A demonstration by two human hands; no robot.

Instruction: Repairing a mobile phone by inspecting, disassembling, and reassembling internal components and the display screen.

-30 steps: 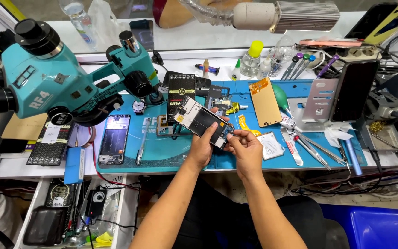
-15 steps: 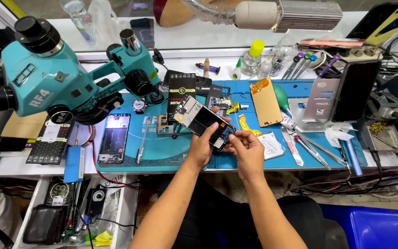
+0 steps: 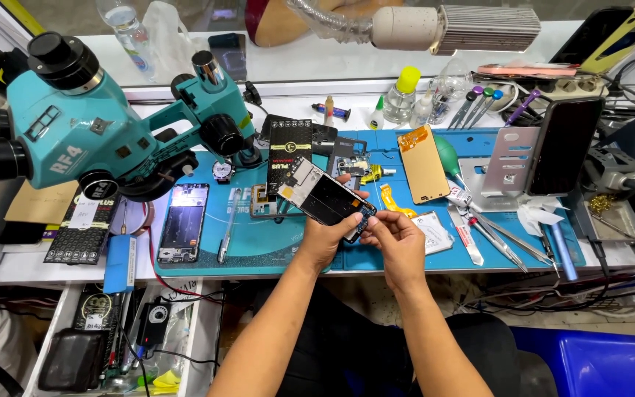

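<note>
A teal microscope (image 3: 90, 125) is looming at ten o'clock over the blue mat (image 3: 259, 250); a second phone (image 3: 183, 222) is lying at nine. At centre, the left hand (image 3: 326, 237) is clamping the opened phone (image 3: 323, 198), tilted above the mat, while the right hand (image 3: 398, 237) is pinching its lower end.

white workbench (image 3: 9, 273) with blue rubber mat (image 3: 259, 250) on top | glass window pane (image 3: 185, 15) behind | beige ribbed lamp head (image 3: 453, 28) overhead | open drawer (image 3: 60, 323) below left
</note>
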